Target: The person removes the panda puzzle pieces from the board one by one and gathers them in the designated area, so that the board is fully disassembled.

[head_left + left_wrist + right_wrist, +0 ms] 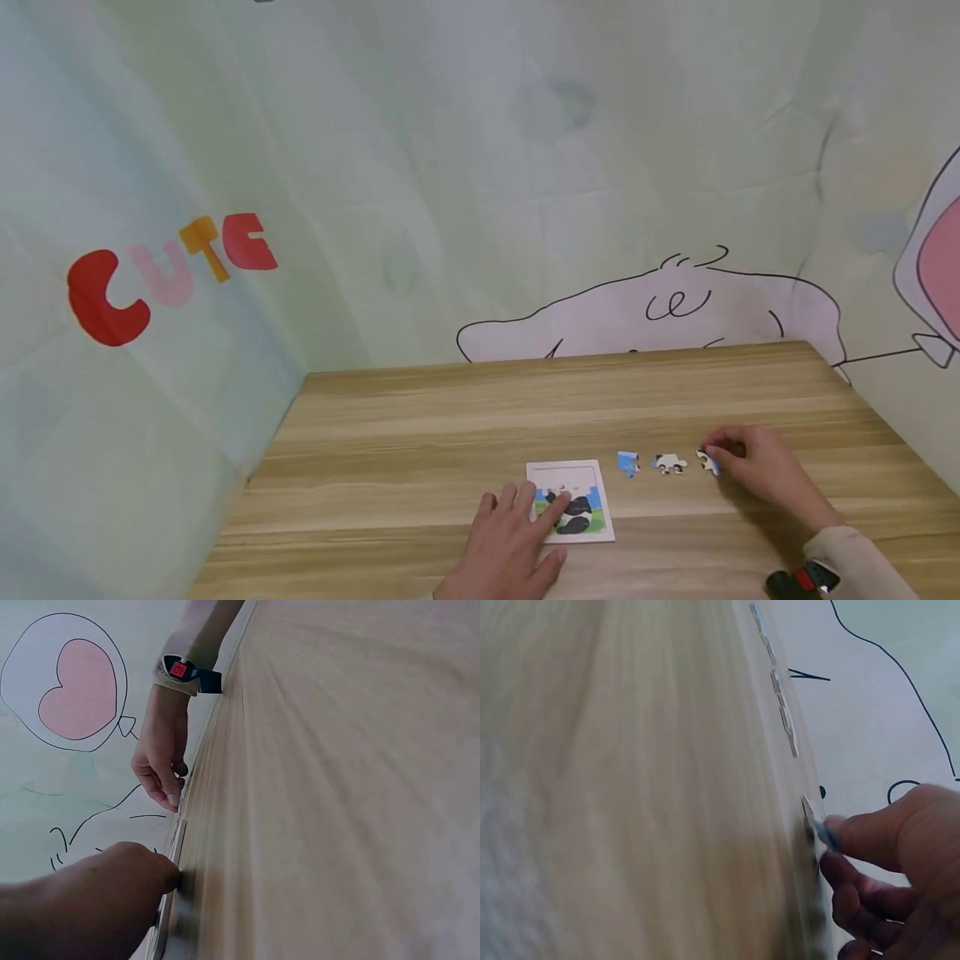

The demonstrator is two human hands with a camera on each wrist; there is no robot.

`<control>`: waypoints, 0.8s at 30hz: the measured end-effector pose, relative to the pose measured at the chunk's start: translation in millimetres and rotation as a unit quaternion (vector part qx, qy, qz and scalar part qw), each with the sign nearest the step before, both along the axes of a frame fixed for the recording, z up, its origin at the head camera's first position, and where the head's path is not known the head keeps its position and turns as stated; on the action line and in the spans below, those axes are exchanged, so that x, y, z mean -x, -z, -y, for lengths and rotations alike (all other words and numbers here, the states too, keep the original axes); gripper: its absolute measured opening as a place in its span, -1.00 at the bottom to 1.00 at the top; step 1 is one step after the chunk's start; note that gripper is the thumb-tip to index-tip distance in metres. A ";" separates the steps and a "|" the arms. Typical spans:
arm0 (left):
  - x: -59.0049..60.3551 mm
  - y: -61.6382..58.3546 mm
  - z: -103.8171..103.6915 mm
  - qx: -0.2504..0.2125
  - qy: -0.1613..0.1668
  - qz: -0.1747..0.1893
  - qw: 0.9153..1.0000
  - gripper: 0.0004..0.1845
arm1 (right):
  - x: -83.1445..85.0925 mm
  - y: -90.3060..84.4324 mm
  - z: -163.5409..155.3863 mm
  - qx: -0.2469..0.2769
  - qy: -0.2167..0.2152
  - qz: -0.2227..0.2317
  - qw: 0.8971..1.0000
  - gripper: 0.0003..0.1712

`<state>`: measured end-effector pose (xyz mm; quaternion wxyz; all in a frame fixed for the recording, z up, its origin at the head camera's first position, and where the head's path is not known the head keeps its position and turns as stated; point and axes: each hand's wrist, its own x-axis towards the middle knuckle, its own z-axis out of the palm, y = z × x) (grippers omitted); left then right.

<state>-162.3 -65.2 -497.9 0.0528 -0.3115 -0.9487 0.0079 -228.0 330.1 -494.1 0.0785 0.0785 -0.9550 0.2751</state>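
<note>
A square panda jigsaw puzzle in a white frame (pixel 608 525) lies flat on the table, its upper part bare white. My left hand (pixel 508 542) rests on its left side, fingers spread, with the index fingertip on the panda picture. At the right, my right hand (pixel 768 471) pinches a black, white and blue puzzle piece (pixel 707 462) between thumb and fingers. The right wrist view shows this piece (pixel 821 831) tilted, one edge near the tabletop. Between the hands lie a blue puzzle piece (pixel 627 463) and a white-and-black puzzle piece (pixel 669 463).
The wood-grain table (pixel 420 425) reaches back to a printed cloth backdrop (pixel 450 167) with cartoon drawings and the letters CUTE. A dark strap with a red-marked device (pixel 806 577) sits on my right wrist.
</note>
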 end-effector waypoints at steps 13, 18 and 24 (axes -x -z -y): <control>-0.3 2.0 -0.1 0.006 -0.003 0.011 1.000 -0.37 | -9.8 -5.0 41.7 0.045 -0.042 -0.075 0.995 -0.90; -1.0 3.1 -0.4 0.014 -0.002 -0.002 1.000 -0.37 | -12.3 -8.6 84.5 0.083 -0.095 -0.037 0.991 -0.90; -1.7 2.9 -0.2 0.017 0.001 -0.014 1.000 -0.38 | -13.3 -5.6 135.1 0.100 -0.152 0.017 0.983 -0.91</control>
